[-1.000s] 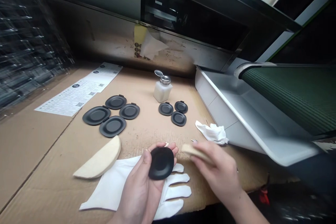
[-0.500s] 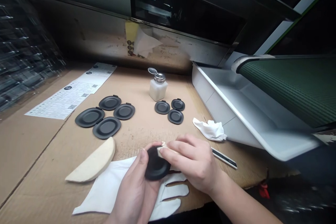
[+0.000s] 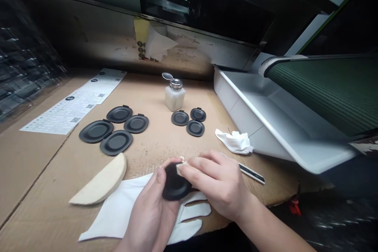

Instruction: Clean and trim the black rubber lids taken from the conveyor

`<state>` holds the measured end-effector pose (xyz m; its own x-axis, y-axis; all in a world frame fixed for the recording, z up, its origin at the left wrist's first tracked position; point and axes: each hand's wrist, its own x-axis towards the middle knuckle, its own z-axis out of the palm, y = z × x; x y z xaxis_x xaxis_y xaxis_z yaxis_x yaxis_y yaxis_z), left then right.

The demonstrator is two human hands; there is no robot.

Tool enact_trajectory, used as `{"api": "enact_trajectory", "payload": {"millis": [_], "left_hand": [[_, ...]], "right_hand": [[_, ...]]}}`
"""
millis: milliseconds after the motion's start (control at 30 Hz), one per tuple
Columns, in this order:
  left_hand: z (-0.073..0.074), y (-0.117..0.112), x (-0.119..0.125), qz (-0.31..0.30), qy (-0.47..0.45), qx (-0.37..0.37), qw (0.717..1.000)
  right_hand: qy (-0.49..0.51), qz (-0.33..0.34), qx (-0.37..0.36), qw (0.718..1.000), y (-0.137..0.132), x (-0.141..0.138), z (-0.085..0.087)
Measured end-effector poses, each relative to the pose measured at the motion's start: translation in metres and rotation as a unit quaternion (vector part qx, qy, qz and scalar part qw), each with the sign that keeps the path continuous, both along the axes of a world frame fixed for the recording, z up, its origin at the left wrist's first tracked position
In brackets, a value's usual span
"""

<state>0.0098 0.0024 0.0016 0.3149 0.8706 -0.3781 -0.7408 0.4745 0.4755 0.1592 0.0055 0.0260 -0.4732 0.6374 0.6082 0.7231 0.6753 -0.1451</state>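
Observation:
My left hand (image 3: 153, 201) grips a round black plastic lid (image 3: 176, 184) by its edge, thumb on the near side. My right hand (image 3: 217, 181) pinches a small cream-coloured pad piece (image 3: 178, 168), pressed against the lid's upper right rim; most of that piece is hidden by the fingers. Under both hands lies a white glove (image 3: 118, 204), spread flat. To its left rests a half-round cream felt-like pad (image 3: 100, 183). Beside my right wrist is a utility knife (image 3: 251, 173), partly covered by the hand.
Several larger black lids (image 3: 116, 142) sit at left, three smaller ones (image 3: 195, 128) at centre. Behind stands a pump bottle (image 3: 175, 98) with its cap raised. A crumpled white cloth (image 3: 234, 141) lies by the grey bin (image 3: 254, 138). Printed sheets (image 3: 59, 116) and a green conveyor belt (image 3: 325, 90) flank the cardboard.
The camera view has shifted slightly, so the bench things appear a little left and higher. Both hands keep their hold on the lid and pad piece, with hardly any movement.

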Motion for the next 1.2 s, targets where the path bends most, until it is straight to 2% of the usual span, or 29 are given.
{"api": "enact_trajectory", "payload": {"millis": [100,200,333,533,800,1033,1200], "left_hand": [[0.000,0.000,-0.001,0.004,-0.001,-0.003,1.000],[0.000,0.000,-0.001,0.012,-0.021,-0.011,1.000],[-0.002,0.000,0.000,0.027,-0.027,-0.022,0.999],[-0.003,0.001,0.001,0.013,-0.048,-0.018,0.999],[0.001,-0.001,-0.001,-0.001,-0.028,-0.059,0.998],[-0.004,0.000,0.001,0.002,-0.043,-0.027,0.999],[-0.002,0.001,0.002,-0.004,-0.047,-0.039,0.998]], "right_hand": [[0.015,-0.001,-0.002,1.000,0.001,-0.002,-0.002],[0.054,-0.017,-0.008,0.998,-0.018,-0.005,-0.013],[0.120,0.020,0.008,0.993,-0.037,-0.006,-0.022],[0.111,0.004,-0.050,0.993,-0.027,0.008,-0.023],[0.100,0.022,-0.027,0.994,-0.029,-0.024,-0.027],[0.057,0.007,-0.049,0.997,-0.032,0.000,-0.020],[0.063,0.015,-0.040,0.997,-0.020,-0.025,-0.018]]}}
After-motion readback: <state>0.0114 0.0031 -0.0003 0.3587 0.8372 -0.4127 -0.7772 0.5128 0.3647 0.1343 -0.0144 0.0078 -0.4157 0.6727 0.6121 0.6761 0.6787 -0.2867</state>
